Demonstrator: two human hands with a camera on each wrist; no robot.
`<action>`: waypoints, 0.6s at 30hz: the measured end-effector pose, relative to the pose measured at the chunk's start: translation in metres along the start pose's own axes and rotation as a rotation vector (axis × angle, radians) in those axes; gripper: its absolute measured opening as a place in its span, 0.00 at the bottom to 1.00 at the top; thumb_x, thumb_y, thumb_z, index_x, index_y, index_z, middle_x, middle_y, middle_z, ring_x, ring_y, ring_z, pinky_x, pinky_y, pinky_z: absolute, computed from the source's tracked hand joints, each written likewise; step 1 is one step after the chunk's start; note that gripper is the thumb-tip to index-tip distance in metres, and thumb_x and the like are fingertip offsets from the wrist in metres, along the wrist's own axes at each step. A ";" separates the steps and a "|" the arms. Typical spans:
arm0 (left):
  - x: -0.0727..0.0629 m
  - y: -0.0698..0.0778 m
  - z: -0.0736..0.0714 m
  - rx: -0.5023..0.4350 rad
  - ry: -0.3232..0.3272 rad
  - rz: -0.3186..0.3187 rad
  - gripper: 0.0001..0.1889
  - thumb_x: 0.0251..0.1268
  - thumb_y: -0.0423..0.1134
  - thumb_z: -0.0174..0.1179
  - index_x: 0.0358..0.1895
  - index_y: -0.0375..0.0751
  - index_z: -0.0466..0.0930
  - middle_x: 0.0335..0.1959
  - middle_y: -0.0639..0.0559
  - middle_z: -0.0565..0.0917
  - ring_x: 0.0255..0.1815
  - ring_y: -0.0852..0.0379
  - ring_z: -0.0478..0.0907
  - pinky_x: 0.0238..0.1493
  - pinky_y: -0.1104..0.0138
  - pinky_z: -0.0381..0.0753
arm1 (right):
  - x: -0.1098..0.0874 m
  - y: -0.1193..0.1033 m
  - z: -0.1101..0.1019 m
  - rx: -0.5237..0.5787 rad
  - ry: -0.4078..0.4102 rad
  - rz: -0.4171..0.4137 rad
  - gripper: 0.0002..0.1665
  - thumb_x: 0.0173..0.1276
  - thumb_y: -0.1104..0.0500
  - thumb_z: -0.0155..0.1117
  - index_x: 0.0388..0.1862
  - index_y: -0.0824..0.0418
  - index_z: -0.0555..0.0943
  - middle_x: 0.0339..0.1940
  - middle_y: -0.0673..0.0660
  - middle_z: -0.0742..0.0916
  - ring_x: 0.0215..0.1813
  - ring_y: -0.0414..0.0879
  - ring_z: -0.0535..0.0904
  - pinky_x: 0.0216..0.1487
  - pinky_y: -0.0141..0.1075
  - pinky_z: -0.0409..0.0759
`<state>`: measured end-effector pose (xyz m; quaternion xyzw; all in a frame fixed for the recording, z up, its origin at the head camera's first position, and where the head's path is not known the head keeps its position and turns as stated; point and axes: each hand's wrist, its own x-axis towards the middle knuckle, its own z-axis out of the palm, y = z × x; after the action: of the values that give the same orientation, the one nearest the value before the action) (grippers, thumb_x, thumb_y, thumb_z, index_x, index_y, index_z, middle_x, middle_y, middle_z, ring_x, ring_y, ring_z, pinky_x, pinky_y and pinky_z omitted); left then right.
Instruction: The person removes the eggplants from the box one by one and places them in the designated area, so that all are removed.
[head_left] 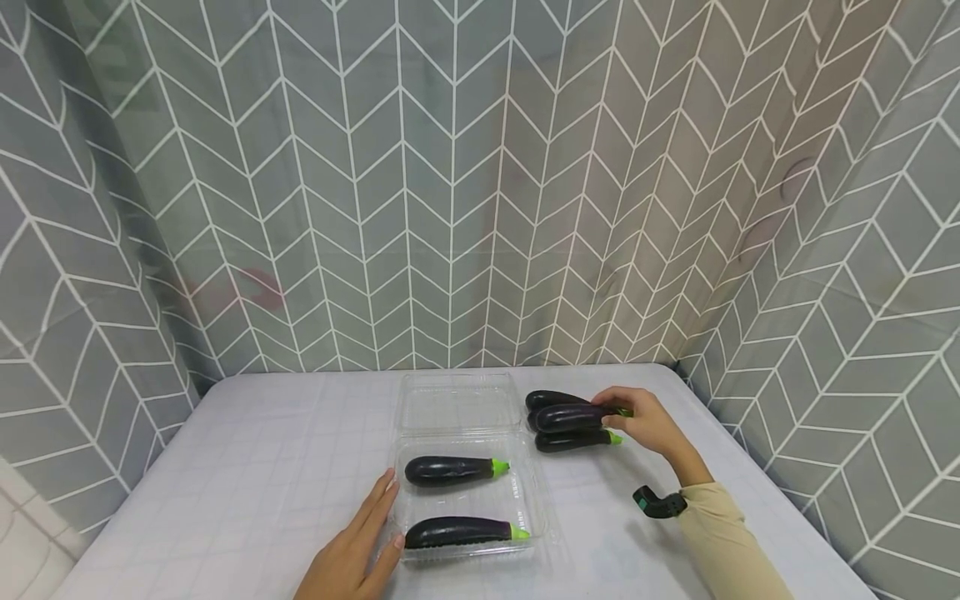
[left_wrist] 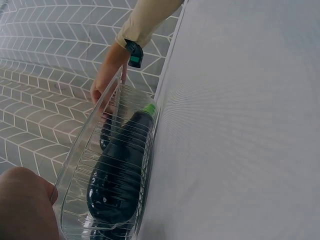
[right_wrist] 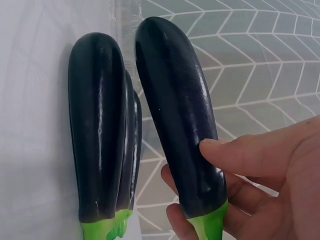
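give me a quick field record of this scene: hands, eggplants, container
left hand: open, straight fingers resting against the clear clamshell tray
right hand: grips the top eggplant near its green stem end
pile beside tray: two more eggplants under and behind it
in tray: two eggplants, stems pointing right
lid: open, lying flat behind the tray
surface: white table

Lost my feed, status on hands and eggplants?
Right hand grip on top eggplant of pile. Left hand flat against clear tray, two eggplants inside. Nothing in the way.
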<state>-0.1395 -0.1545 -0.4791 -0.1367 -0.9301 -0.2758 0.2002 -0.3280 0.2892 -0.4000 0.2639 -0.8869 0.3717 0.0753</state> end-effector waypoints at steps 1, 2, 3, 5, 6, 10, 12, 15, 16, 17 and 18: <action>0.000 0.000 0.000 -0.001 0.002 0.004 0.33 0.74 0.48 0.64 0.77 0.38 0.70 0.81 0.53 0.64 0.65 0.51 0.79 0.50 0.51 0.86 | 0.000 0.001 0.000 0.003 -0.004 0.006 0.16 0.64 0.74 0.70 0.51 0.67 0.86 0.49 0.59 0.88 0.53 0.58 0.85 0.56 0.53 0.82; 0.000 -0.001 0.000 -0.003 0.005 0.009 0.33 0.74 0.47 0.64 0.76 0.37 0.70 0.81 0.52 0.64 0.65 0.51 0.79 0.50 0.52 0.86 | 0.000 0.002 -0.001 0.007 -0.007 0.013 0.16 0.64 0.74 0.70 0.50 0.67 0.86 0.48 0.58 0.88 0.53 0.57 0.85 0.56 0.52 0.82; 0.000 -0.001 0.001 -0.004 0.008 0.015 0.33 0.73 0.47 0.65 0.76 0.37 0.70 0.81 0.52 0.64 0.65 0.50 0.79 0.50 0.52 0.86 | -0.001 0.002 -0.001 0.012 -0.011 0.019 0.15 0.64 0.74 0.70 0.50 0.67 0.86 0.48 0.58 0.89 0.52 0.57 0.85 0.55 0.52 0.82; 0.000 -0.002 0.002 -0.006 0.016 0.027 0.33 0.73 0.46 0.65 0.76 0.37 0.70 0.80 0.51 0.65 0.64 0.50 0.80 0.49 0.52 0.86 | -0.002 0.004 -0.001 0.023 -0.020 0.028 0.15 0.64 0.74 0.70 0.50 0.67 0.86 0.48 0.59 0.88 0.52 0.57 0.85 0.54 0.50 0.82; 0.000 -0.003 0.002 -0.006 0.020 0.032 0.33 0.73 0.46 0.65 0.76 0.36 0.70 0.80 0.51 0.65 0.64 0.50 0.80 0.48 0.52 0.86 | -0.002 0.005 -0.001 0.032 -0.023 0.030 0.15 0.64 0.74 0.70 0.50 0.68 0.86 0.48 0.59 0.88 0.52 0.58 0.85 0.54 0.50 0.82; -0.001 -0.004 0.004 -0.006 0.029 0.043 0.33 0.72 0.46 0.66 0.76 0.36 0.70 0.80 0.50 0.65 0.62 0.49 0.81 0.47 0.53 0.87 | -0.004 0.006 -0.001 0.063 -0.049 0.034 0.15 0.63 0.75 0.69 0.49 0.70 0.86 0.49 0.62 0.88 0.53 0.60 0.85 0.55 0.52 0.82; -0.001 -0.004 0.004 -0.005 0.030 0.044 0.33 0.72 0.46 0.65 0.76 0.36 0.70 0.80 0.50 0.65 0.62 0.49 0.81 0.46 0.53 0.87 | -0.005 0.007 -0.002 0.083 -0.065 0.032 0.15 0.62 0.75 0.69 0.49 0.70 0.86 0.49 0.63 0.88 0.53 0.59 0.85 0.55 0.51 0.81; -0.002 -0.005 0.004 -0.004 0.029 0.045 0.33 0.72 0.46 0.65 0.76 0.36 0.70 0.80 0.50 0.65 0.63 0.49 0.81 0.47 0.53 0.87 | -0.006 0.008 -0.003 0.112 -0.098 0.026 0.15 0.62 0.75 0.69 0.49 0.71 0.85 0.49 0.64 0.88 0.51 0.58 0.85 0.53 0.46 0.81; -0.002 -0.004 0.004 -0.004 0.029 0.045 0.33 0.73 0.46 0.65 0.76 0.36 0.70 0.80 0.50 0.65 0.63 0.49 0.81 0.47 0.53 0.87 | -0.007 0.009 -0.003 0.125 -0.109 0.025 0.15 0.61 0.75 0.69 0.49 0.71 0.85 0.49 0.64 0.88 0.51 0.57 0.85 0.52 0.44 0.81; -0.002 -0.004 0.004 -0.005 0.028 0.045 0.33 0.73 0.46 0.65 0.76 0.36 0.70 0.80 0.50 0.65 0.63 0.49 0.81 0.47 0.53 0.87 | -0.007 0.009 -0.003 0.139 -0.123 0.020 0.16 0.61 0.75 0.70 0.49 0.72 0.85 0.49 0.65 0.88 0.51 0.57 0.84 0.52 0.42 0.81; -0.002 -0.004 0.004 -0.006 0.027 0.045 0.33 0.73 0.45 0.65 0.76 0.36 0.70 0.80 0.50 0.65 0.63 0.49 0.80 0.47 0.53 0.87 | -0.008 0.010 -0.004 0.149 -0.137 0.017 0.16 0.61 0.74 0.70 0.49 0.73 0.85 0.50 0.66 0.88 0.51 0.57 0.84 0.52 0.40 0.81</action>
<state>-0.1407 -0.1561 -0.4851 -0.1543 -0.9232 -0.2761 0.2184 -0.3265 0.3011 -0.4061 0.2860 -0.8620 0.4185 -0.0086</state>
